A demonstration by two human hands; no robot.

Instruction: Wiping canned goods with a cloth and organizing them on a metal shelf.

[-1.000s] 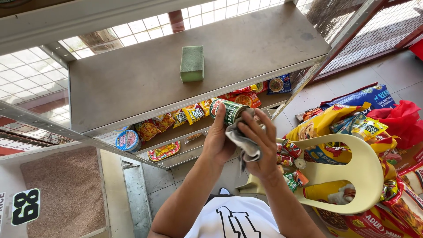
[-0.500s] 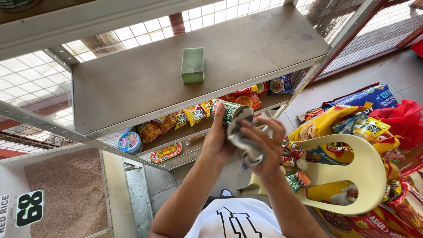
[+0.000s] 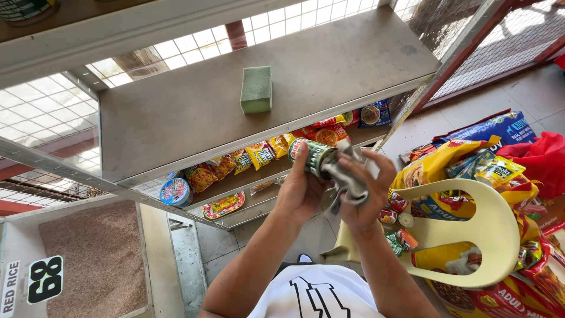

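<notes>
Here we hold a can and rub it with a cloth, just below the shelf's front edge.

From the head view, our left hand is closed around the green can, whose long axis tilts up and left toward the shelf. Our right hand clasps a grey cloth against the can's right end, touching it. A green sponge lies on the shelf, above the can, nearer our left hand.
</notes>
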